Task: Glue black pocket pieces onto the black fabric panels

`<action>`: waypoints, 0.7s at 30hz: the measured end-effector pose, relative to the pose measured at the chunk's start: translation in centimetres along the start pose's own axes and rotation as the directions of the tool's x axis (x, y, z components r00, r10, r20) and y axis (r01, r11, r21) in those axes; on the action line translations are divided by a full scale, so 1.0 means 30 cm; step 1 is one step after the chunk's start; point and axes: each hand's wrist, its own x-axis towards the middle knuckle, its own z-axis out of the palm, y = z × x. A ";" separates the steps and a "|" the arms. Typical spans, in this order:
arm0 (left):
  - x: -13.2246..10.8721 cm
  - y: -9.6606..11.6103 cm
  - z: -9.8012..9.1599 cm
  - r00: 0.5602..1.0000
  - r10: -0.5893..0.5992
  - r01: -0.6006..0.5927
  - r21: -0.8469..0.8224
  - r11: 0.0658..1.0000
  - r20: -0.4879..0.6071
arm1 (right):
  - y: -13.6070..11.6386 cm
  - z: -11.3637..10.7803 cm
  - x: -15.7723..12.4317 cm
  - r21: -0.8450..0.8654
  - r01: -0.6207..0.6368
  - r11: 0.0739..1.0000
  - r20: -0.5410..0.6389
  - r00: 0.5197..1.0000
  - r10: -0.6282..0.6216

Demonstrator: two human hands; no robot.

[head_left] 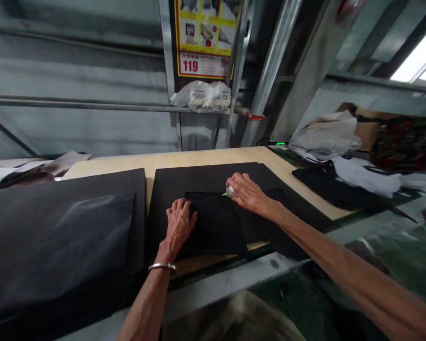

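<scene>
A black cloth piece (216, 227) lies flat on a larger dark sheet (202, 177) in front of me. My left hand (179, 218) rests on the left edge of that cloth, its fingers stretched out and bent slightly, holding nothing. Closed in my right hand (246, 192) is a small white object with a green tip (230, 191). Its tip points left, at the far edge of the cloth; most of its body is hidden by my fingers. Another dark cloth piece (99, 227) lies on a second dark sheet (7, 203) to the left.
Beneath the sheets is a pale wooden board (184, 157). White and black fabrics (365, 175) and clear plastic bags (326, 132) lie at the right. Pale sheets (39, 168) are at the far left. Metal pipes (270, 71) and a yellow poster (208, 38) stand behind.
</scene>
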 end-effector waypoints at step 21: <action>-0.003 -0.002 0.005 1.000 0.005 -0.006 -0.005 1.000 -0.012 | -0.095 0.015 0.018 0.076 -0.005 0.997 -0.069 0.998 0.010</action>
